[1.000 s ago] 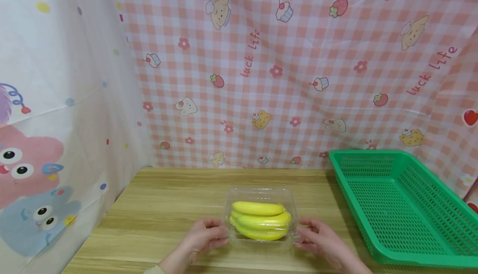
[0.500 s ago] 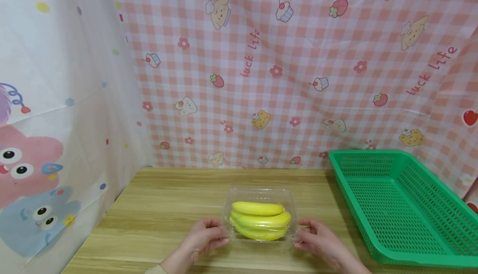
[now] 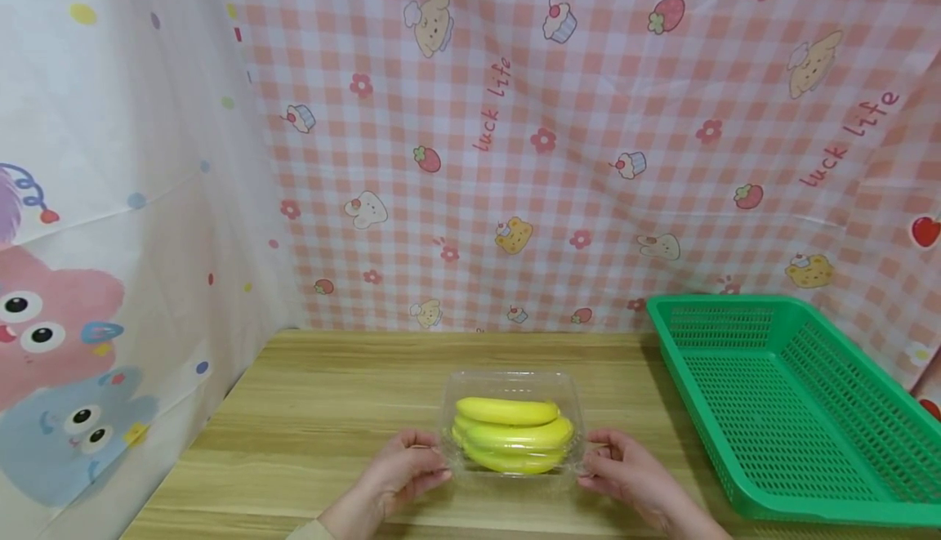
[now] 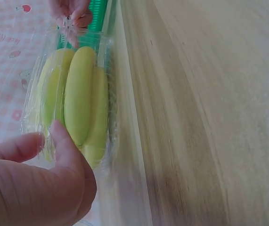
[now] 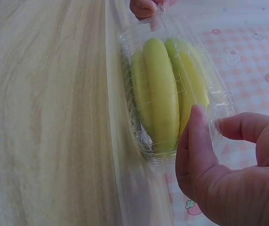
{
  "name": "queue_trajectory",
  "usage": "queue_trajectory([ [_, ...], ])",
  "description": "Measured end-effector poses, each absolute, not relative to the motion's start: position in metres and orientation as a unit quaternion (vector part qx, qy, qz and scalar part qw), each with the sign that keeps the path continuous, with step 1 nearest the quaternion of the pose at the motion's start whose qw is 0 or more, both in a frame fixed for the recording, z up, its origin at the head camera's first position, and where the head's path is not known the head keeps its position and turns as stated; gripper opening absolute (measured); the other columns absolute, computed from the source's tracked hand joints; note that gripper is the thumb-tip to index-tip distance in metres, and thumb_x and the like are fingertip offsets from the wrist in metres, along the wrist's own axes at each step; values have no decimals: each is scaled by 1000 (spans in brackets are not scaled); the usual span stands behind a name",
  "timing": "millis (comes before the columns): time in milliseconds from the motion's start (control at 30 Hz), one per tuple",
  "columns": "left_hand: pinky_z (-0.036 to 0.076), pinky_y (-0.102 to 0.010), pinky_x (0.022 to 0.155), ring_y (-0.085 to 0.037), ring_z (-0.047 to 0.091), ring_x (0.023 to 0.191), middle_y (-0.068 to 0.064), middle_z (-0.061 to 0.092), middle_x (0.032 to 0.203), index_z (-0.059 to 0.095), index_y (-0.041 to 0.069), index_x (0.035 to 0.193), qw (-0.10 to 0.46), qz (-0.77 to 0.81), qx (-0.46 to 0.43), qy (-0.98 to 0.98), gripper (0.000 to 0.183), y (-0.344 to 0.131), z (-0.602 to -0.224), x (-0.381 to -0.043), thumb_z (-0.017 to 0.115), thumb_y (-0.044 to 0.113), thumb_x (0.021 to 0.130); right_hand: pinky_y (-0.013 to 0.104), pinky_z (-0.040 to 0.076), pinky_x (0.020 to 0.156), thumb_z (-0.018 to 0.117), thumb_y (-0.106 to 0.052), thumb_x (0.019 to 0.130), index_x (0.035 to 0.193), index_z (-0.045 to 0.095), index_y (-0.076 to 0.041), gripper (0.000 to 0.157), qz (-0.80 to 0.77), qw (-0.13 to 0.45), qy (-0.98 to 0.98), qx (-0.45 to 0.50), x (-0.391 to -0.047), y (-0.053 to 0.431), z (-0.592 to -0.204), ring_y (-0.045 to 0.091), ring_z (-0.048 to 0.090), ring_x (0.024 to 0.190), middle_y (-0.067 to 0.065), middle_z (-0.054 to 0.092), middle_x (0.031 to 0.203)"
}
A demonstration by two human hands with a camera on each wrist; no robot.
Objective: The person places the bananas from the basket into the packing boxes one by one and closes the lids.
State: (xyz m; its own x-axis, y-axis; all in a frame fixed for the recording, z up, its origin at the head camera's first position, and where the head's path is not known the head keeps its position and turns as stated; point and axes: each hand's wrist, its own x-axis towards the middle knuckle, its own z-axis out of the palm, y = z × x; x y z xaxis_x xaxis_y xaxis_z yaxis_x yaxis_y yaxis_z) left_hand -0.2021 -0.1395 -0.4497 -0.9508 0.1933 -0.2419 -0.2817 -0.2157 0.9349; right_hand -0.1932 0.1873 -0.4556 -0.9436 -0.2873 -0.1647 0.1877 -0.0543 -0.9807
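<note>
A clear plastic clamshell box (image 3: 515, 383) stands near the front of the wooden table, with several yellow bananas (image 3: 510, 438) inside. Its lid lies over the fruit. My left hand (image 3: 397, 470) pinches the box's left edge between thumb and fingers. At the opposite edge, my right hand (image 3: 628, 475) pinches the rim in the same way. The left wrist view shows the left thumb and fingertips on the plastic beside the bananas (image 4: 80, 94). In the right wrist view, the right hand (image 5: 228, 174) has its fingers at the box's near end. Some fingertips are hidden behind the rim.
A green perforated plastic basket (image 3: 809, 507) stands on the right of the wooden table (image 3: 331, 393). A pink checked cloth (image 3: 478, 156) hangs behind the table, and a white cartoon-print curtain (image 3: 169, 262) hangs along the left side.
</note>
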Motion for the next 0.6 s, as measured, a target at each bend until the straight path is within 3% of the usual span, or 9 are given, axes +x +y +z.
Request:
queue_trajectory([
  [300,60,-23,69,-15,62,70,-14,57,90,50,-3,102,152,787,-51,596,23,-138,-451,-203,54,-16,84,32,59,83,59,6,93,133,26,25,55,-718,155,678,-30,-194,186,-456,18,57,86,14,45,99],
  [600,60,-25,69,-16,63,70,-16,54,91,49,-6,105,141,783,-51,604,28,-138,-452,-202,60,-16,82,31,60,81,59,10,90,131,28,25,54,-708,139,692,-27,-193,184,-456,19,57,84,13,44,98],
])
